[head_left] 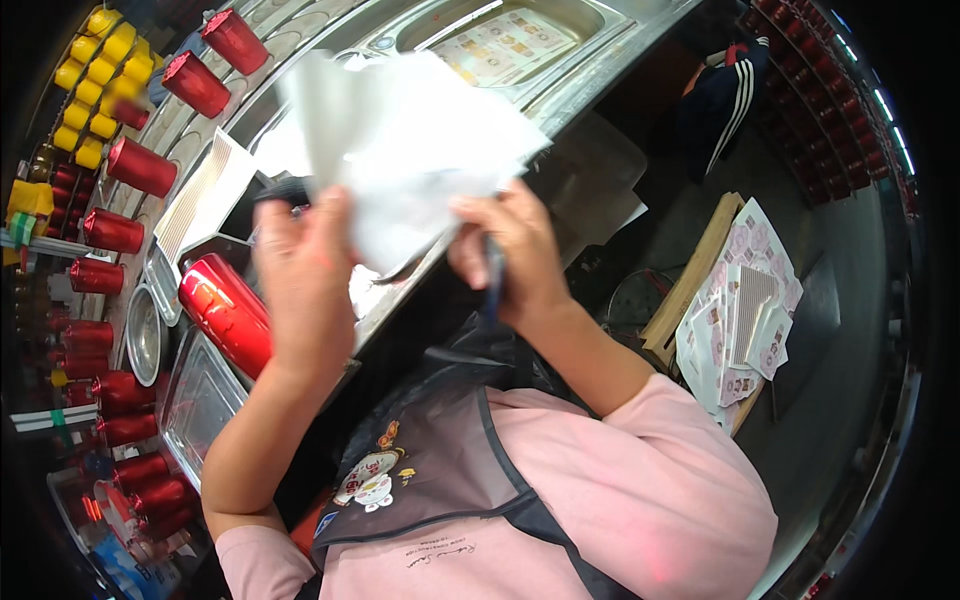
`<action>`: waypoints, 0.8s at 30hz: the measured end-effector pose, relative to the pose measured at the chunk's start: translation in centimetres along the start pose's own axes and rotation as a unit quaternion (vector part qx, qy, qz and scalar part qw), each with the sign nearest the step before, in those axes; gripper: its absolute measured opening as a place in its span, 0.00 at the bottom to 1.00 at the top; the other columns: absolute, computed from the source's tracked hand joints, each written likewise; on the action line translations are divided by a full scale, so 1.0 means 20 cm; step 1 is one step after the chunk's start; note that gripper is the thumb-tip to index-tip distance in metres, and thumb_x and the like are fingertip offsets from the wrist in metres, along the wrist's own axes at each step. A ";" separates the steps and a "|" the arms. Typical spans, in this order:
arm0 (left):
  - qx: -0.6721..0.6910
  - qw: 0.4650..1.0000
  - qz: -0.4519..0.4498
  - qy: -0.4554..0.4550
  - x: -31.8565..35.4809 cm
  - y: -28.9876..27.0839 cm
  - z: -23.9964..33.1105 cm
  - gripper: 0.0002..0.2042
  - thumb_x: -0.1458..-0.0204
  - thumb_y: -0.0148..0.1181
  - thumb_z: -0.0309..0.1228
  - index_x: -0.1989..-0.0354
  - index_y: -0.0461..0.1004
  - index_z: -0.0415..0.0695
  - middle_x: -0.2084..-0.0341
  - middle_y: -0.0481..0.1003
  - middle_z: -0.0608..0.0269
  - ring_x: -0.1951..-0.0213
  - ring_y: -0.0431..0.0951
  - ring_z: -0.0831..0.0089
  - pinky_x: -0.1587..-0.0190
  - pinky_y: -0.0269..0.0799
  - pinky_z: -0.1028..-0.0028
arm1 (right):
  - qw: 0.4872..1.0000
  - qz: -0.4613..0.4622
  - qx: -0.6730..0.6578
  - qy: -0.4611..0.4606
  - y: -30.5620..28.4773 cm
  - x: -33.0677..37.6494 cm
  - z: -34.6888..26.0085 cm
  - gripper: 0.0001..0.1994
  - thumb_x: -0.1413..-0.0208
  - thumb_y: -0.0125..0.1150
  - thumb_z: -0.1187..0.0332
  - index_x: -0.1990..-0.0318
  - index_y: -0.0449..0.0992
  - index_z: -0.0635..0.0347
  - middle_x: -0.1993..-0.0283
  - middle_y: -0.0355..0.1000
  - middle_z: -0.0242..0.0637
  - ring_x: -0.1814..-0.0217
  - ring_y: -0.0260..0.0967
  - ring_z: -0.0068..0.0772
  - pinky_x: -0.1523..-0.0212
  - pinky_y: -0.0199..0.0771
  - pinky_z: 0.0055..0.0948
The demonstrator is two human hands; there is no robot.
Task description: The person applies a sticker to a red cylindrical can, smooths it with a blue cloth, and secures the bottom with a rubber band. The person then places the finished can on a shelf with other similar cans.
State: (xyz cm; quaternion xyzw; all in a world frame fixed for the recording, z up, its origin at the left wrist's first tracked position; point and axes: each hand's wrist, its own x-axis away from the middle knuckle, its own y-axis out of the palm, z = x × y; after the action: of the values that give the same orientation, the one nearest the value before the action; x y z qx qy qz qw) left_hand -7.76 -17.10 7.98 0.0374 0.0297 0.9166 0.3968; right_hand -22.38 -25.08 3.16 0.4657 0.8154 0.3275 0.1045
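A bright white paper sheet [420, 150], blurred and partly overexposed, is held up in front of me over the metal bench. My left hand [310, 265] has its thumb and fingers pressed on the sheet's near left corner. At the near right edge, my right hand [515, 245] pinches the sheet between thumb and fingers. A slim dark blue tool [494, 282] is tucked in that same hand; its kind cannot be made out. Beside my left forearm lies a shiny red cylinder [225, 310]. A stack of striped sheets [205, 195] stands just beyond it.
Several red cups [140, 167] sit on a slatted conveyor at left. A metal sink [590, 40] holding a printed sheet is at the back. Clear plastic trays [200, 400] and a metal bowl [146, 335] lie at left. Printed sheets [745, 300] rest on a wooden frame at right.
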 end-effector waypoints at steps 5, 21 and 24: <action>-0.091 0.942 -0.276 -0.167 0.01 0.26 -0.14 0.22 0.37 0.59 0.35 0.41 0.61 0.35 0.48 0.72 0.49 0.47 0.75 0.67 0.44 0.74 0.68 | 0.969 0.213 0.043 -0.122 -0.59 0.03 -0.08 0.11 0.46 0.58 0.75 0.56 0.69 0.60 0.75 0.68 0.32 0.88 0.58 0.22 0.86 0.60 0.22; -0.199 0.953 -0.201 -0.107 -0.54 0.13 0.07 0.18 0.36 0.57 0.33 0.42 0.66 0.37 0.49 0.74 0.50 0.45 0.76 0.64 0.44 0.73 0.66 | 0.863 0.390 0.204 -0.250 -2.07 -1.00 -0.13 0.11 0.40 0.62 0.66 0.54 0.79 0.61 0.71 0.73 0.32 0.84 0.59 0.22 0.84 0.59 0.27; -0.277 0.944 -0.174 -0.035 -0.77 0.19 0.07 0.18 0.38 0.57 0.32 0.43 0.68 0.37 0.51 0.75 0.53 0.48 0.77 0.67 0.46 0.73 0.69 | 0.916 0.290 0.147 -0.235 -1.25 -1.02 -0.51 0.15 0.43 0.60 0.75 0.48 0.77 0.68 0.54 0.76 0.35 0.58 0.72 0.23 0.56 0.72 0.21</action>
State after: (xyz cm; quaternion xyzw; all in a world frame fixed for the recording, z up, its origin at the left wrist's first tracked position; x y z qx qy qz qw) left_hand 0.17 -30.92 8.96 -0.0475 -0.2332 0.8036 0.5455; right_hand -33.48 -55.24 -7.59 0.7556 0.6353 0.1006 0.1237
